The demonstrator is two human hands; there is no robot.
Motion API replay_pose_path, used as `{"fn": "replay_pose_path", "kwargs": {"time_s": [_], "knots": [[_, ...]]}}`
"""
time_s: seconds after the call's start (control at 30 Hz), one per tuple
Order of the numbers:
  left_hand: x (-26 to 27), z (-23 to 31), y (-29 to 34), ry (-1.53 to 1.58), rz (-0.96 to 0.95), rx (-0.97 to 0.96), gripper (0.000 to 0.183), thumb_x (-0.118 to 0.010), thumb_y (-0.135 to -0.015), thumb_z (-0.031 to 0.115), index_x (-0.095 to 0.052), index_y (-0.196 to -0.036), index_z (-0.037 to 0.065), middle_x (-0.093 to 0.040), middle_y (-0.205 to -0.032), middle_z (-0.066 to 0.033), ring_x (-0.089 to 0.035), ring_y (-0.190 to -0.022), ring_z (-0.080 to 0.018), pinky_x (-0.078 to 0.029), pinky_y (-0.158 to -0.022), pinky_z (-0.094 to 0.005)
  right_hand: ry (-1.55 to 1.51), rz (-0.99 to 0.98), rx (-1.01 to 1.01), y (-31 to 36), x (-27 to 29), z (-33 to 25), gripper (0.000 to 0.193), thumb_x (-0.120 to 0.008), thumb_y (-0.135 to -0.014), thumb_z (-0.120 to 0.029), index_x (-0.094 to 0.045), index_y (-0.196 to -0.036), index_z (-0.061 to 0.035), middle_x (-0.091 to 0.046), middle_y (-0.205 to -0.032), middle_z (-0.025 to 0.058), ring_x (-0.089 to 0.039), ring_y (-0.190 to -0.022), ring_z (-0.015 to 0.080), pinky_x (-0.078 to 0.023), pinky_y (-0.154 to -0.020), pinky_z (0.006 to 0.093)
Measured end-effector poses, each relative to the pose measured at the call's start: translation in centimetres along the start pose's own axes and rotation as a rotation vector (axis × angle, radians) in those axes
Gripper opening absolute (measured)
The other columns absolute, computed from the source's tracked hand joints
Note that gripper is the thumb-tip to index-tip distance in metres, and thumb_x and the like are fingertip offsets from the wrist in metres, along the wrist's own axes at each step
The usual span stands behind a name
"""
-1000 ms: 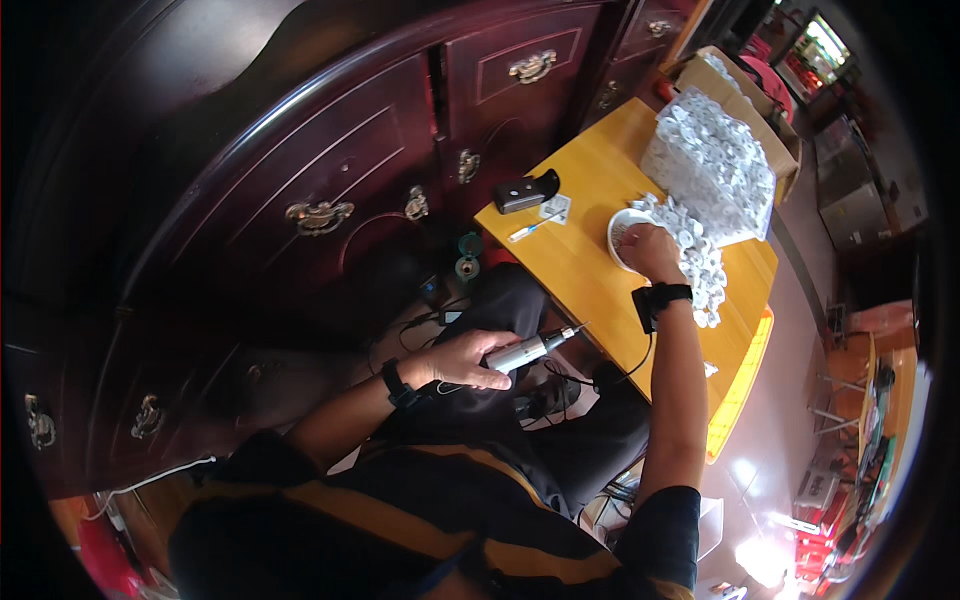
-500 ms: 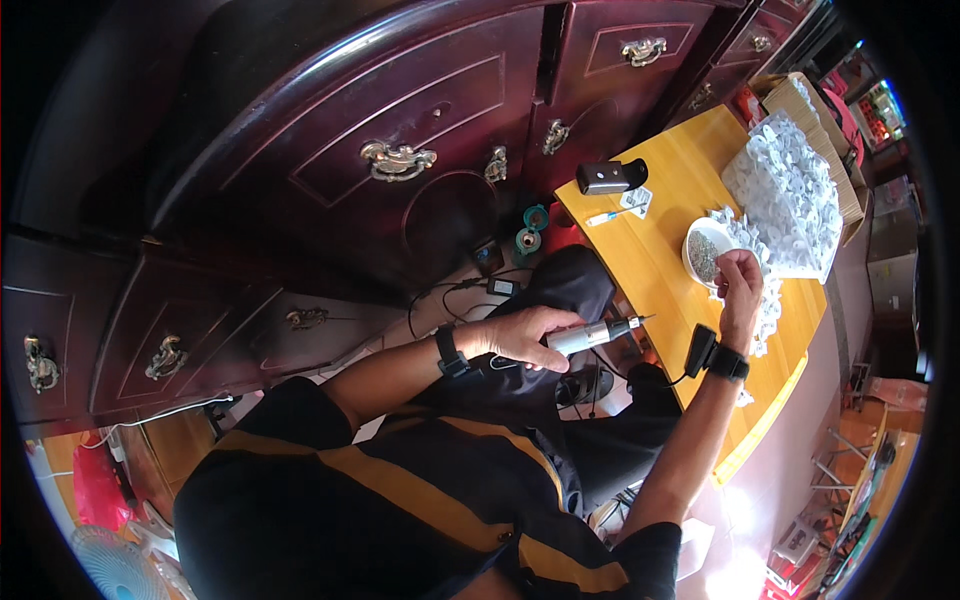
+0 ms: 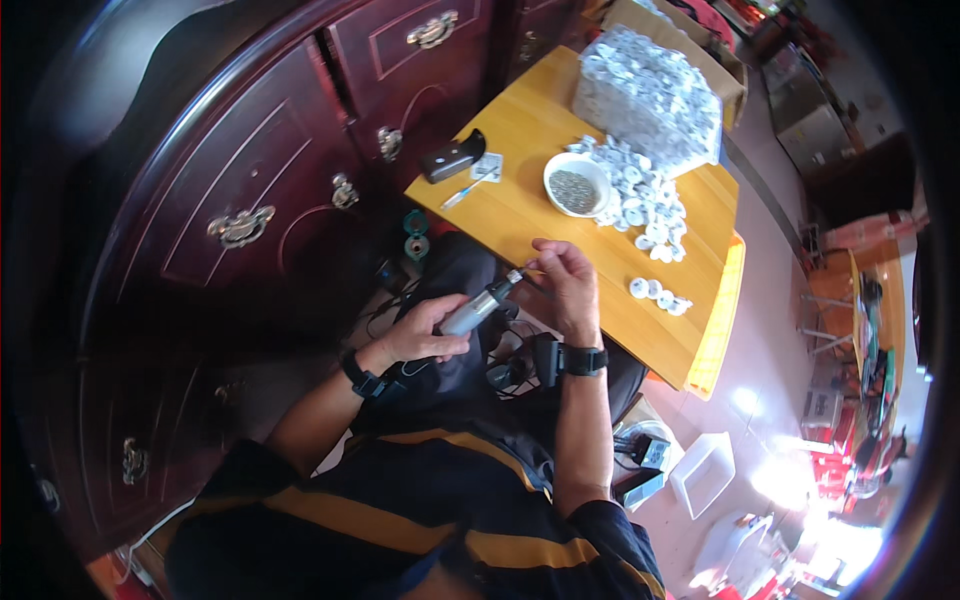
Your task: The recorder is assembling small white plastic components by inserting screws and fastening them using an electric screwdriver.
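Note:
My left hand is wrapped round a silver electric screwdriver, its dark tip pointing up and to the right. At that tip, the thumb and fingers of my right hand are pinched together; whatever they hold is too small to make out. Both hands are over my lap, at the near edge of the wooden table. Beyond my right hand stands a white bowl of small metal pieces that look like screws. Beside it lies a heap of small white plastic parts, with several more in a short row nearer.
A clear bag full of white parts sits at the table's back, before a cardboard box. A black case and a blue pen-like tool lie at left. Dark red cabinets rise beside me; a yellow crate stands right.
My right hand has moved from the bowl to the screwdriver tip. The screwdriver now tilts more upward. The whole view has shifted, with the table appearing farther left.

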State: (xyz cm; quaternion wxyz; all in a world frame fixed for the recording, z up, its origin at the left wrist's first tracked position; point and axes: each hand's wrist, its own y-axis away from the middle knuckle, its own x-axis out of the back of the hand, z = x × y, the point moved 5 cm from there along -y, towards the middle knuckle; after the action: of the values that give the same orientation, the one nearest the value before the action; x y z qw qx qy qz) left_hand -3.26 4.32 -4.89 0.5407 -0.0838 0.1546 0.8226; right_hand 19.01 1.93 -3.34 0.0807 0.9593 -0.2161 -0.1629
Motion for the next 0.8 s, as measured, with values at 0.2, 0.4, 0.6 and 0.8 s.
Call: {"fn": "replay_pose_path", "kwargs": {"time_s": [0.2,0.4,0.6,0.8], "knots": [[-0.24,0.07,-0.09,0.011,-0.003,-0.013,0.041,-0.071,-0.089,0.012,-0.051,-0.122,0.003,-0.057,-0.081,0.0005,-0.054,-0.062,-0.0046,-0.046,-0.055,-0.0210,-0.199,-0.041,0.019,-0.05,-0.38,1.14,0.007,-0.064,-0.097,-0.012,-0.064,-0.103,-0.0082,-0.066,-0.083,0.0005,-0.059,-0.069,0.0059,-0.049,-0.062,0.0190],[-0.26,0.25,-0.13,-0.011,0.003,-0.005,0.049,-0.074,-0.086,0.019,-0.050,-0.125,0.002,-0.058,-0.082,-0.0012,-0.054,-0.063,-0.0059,-0.046,-0.056,-0.0209,-0.231,-0.046,0.060,0.07,0.11,1.18,0.010,-0.064,-0.095,-0.008,-0.064,-0.105,-0.0071,-0.066,-0.085,0.0004,-0.063,-0.074,0.0072,-0.051,-0.067,0.0191],[0.15,0.03,0.24,-0.019,-0.008,-0.004,0.047,-0.075,-0.087,0.020,-0.050,-0.123,0.002,-0.057,-0.084,-0.0007,-0.055,-0.064,-0.0060,-0.047,-0.056,-0.0208,-0.202,-0.075,0.037,0.59,-0.24,1.12,0.011,-0.065,-0.094,-0.006,-0.065,-0.105,-0.0066,-0.067,-0.085,0.0001,-0.064,-0.075,0.0078,-0.052,-0.068,0.0194],[-0.06,0.70,0.44,0.038,-0.017,0.008,0.046,-0.074,-0.086,0.020,-0.051,-0.121,0.002,-0.057,-0.084,-0.0015,-0.055,-0.063,-0.0067,-0.047,-0.055,-0.0213,-0.172,-0.157,0.028,0.21,0.01,0.72,0.008,-0.068,-0.093,-0.007,-0.066,-0.101,-0.0059,-0.068,-0.085,0.0002,-0.064,-0.075,0.0064,-0.052,-0.068,0.0189]]}}
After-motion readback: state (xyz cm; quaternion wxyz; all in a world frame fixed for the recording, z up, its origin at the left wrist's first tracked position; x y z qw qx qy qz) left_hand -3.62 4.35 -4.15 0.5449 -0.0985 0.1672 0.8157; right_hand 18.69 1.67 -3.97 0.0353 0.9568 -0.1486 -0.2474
